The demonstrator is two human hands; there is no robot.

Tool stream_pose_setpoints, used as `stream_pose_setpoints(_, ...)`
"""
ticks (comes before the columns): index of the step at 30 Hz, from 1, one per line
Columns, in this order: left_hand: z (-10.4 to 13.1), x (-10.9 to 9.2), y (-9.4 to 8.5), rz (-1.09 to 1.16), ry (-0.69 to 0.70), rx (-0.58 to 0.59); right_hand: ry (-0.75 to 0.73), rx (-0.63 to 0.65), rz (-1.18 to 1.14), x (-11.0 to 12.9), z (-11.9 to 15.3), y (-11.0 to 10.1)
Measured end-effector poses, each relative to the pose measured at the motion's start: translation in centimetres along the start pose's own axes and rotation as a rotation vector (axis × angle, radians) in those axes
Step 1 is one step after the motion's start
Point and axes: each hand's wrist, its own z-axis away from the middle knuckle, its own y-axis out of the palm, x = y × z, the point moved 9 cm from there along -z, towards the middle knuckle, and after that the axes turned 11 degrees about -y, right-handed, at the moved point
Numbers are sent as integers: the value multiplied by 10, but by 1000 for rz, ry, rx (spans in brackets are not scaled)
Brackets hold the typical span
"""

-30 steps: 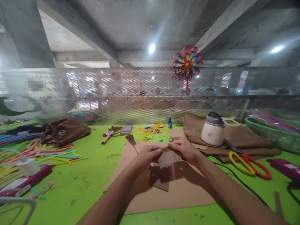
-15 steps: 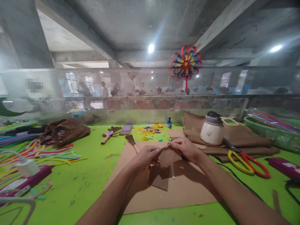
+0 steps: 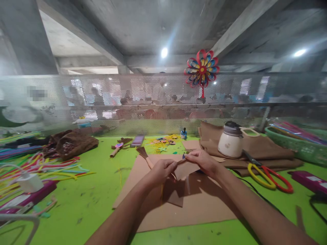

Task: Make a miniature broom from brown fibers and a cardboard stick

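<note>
My left hand (image 3: 163, 170) and my right hand (image 3: 203, 161) pinch the upper edge of a small piece of brown paper (image 3: 187, 170), one at each side. The piece is held just above a cardboard sheet (image 3: 163, 217) on the green table. Below my left hand lies a darker brown piece (image 3: 176, 197), and a thin white strip (image 3: 188, 185) is beside it, partly covered. A small dark blue tip (image 3: 183, 156) shows by my right fingertips; I cannot tell what it is. A little brush-like bundle (image 3: 143, 153) rests behind my left hand.
Scissors (image 3: 268, 177) with yellow and red handles lie at right, near a white bottle (image 3: 230, 141) on folded brown cloth (image 3: 270, 149). Left are colourful pipe cleaners (image 3: 63, 166) and a power strip (image 3: 28, 197). A small blue bottle (image 3: 183, 133) stands at the back.
The paper piece has tilted flatter, and its upper edge appears rolled or folded between my fingers. My left hand has turned slightly, its thumb now further over the edge.
</note>
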Motion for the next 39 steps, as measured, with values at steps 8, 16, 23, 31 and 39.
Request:
stream_pose_setpoints(8, -4, 6, -1, 47, -12, -25, -7, 9, 17, -8, -1, 0)
stream_pose_setpoints(16, -3, 3, 3, 154, 3, 3, -30, -85, 58, -4, 1, -2)
stream_pose_setpoints(23, -7, 8, 0, 152, 1, -30, -49, -26, 77, -1, 1, 5)
stream_pose_setpoints(31, -13, 12, -4, 84, 51, -121, -1, -32, 3, -3, 1, 5)
stream_pose_setpoints(39, -16, 13, 0, 128, 60, -108, 20, -31, 25, -4, 3, 9)
